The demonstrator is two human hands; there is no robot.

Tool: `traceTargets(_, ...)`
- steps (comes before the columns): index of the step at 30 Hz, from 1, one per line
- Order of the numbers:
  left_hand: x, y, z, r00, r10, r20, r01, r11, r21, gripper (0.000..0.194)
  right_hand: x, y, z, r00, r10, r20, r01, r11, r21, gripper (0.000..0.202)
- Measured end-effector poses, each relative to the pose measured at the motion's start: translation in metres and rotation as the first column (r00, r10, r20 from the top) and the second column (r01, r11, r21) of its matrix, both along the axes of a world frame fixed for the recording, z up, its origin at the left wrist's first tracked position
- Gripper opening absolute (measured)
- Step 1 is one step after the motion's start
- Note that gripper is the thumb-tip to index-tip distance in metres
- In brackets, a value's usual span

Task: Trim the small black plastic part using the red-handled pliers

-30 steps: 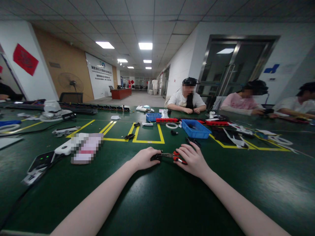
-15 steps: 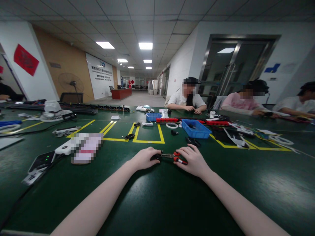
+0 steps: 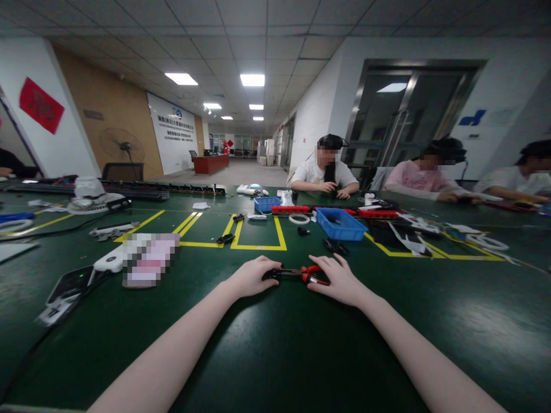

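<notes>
Low over the green table, my right hand (image 3: 338, 280) is closed around the red-and-black handles of a pair of pliers (image 3: 310, 275). The metal jaws point left and reach a small black part (image 3: 272, 275). My left hand (image 3: 252, 278) pinches that part between thumb and fingers. Most of the part is hidden by the fingers, so its kind cannot be made out. Just beyond my right hand, a dark black piece (image 3: 336, 246) lies on the table.
A blue bin (image 3: 340, 225) holding dark parts stands ahead, with a smaller blue bin (image 3: 267, 204) behind it. Yellow tape (image 3: 258, 248) marks the green table. On the left lie a power strip (image 3: 109, 261) and a blurred-out flat object (image 3: 150, 261). A co-worker (image 3: 325, 172) sits opposite.
The view has shifted very slightly. My right hand and the plier handles have opened a little wider, while my left hand keeps its pinch on the black part.
</notes>
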State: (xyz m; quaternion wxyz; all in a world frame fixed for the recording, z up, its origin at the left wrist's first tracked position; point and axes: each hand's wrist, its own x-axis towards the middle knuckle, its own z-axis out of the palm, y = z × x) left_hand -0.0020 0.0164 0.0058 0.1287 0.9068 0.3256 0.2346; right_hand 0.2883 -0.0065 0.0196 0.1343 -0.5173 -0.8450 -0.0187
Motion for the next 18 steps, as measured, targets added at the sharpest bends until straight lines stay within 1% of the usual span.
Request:
traceTargets(2, 0.0, 0.0, 0.0, 1.0, -0.005, -0.001, 0.005, 1.0, -0.001, 0.044, 0.004, 0.001, 0.0, 1.0, -0.026, 0.007, 0.026, 0.998, -0.049, 0.078)
traceTargets(6, 0.0, 0.0, 0.001, 1.0, -0.009, -0.011, 0.009, 1.0, 0.005, 0.044, 0.008, 0.003, 0.001, 0.999, -0.04, 0.003, 0.04, 0.998, -0.053, 0.086)
traceTargets(8, 0.0, -0.001, 0.002, 1.0, -0.003, -0.016, 0.004, 1.0, 0.008, 0.044, 0.009, 0.004, 0.001, 0.999, -0.043, -0.002, 0.043, 0.997, -0.064, 0.087)
traceTargets(9, 0.0, -0.001, 0.002, 1.0, -0.004, -0.019, 0.004, 1.0, 0.008, 0.044, 0.009, 0.003, 0.002, 0.999, -0.043, -0.005, 0.043, 0.997, -0.07, 0.084)
traceTargets(14, -0.001, 0.0, 0.002, 1.0, 0.001, -0.024, -0.001, 1.0, -0.002, 0.044, 0.005, -0.003, 0.006, 0.998, -0.045, -0.045, 0.042, 0.997, -0.071, 0.058)
traceTargets(18, -0.001, 0.001, 0.0, 1.0, 0.002, -0.011, -0.002, 1.0, 0.009, 0.044, 0.003, -0.006, 0.009, 0.999, -0.022, -0.04, 0.021, 0.999, -0.025, 0.047)
